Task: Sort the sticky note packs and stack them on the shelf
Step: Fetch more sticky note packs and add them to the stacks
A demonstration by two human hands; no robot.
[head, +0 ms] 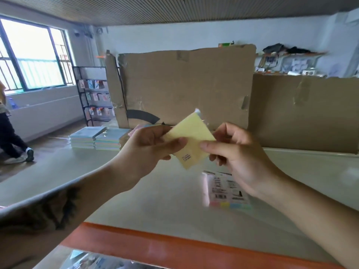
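Two hands meet in front of the person, both pinching the same pale yellow, plastic-wrapped square sticky note pack point(191, 141) and holding it tilted on one corner above the shelf. The left hand point(149, 148) grips its left edge between thumb and fingers, while the right hand point(231, 150) pinches the right corner with thumb on top. Small print shows near the lower corner, and I would guess it is being turned this way so the label or colour can be checked before it is sorted.

Nearest the person, the orange front edge point(174, 247) of the shelf runs across the bottom, with more wrapped goods dimly visible on a level below it. On the pale grey shelf board point(155, 200), just below the right hand, lies a flat clear-wrapped pack with a printed white label and a row of pastel colour swatches point(227, 191), apart from the pack in the air and probably waiting its turn.

Farther back and to the left, pastel blue and green wrapped sticky note packs point(97, 139) sit in two neat stacks side by side, which looks like the sorted pile so far. Behind them, taped brown cardboard sheets point(186, 86) stand upright as a backing. Beyond, a black wire display rack point(93, 94) stands by the barred window point(33, 55), and another person's legs point(11, 140) show at the far left.
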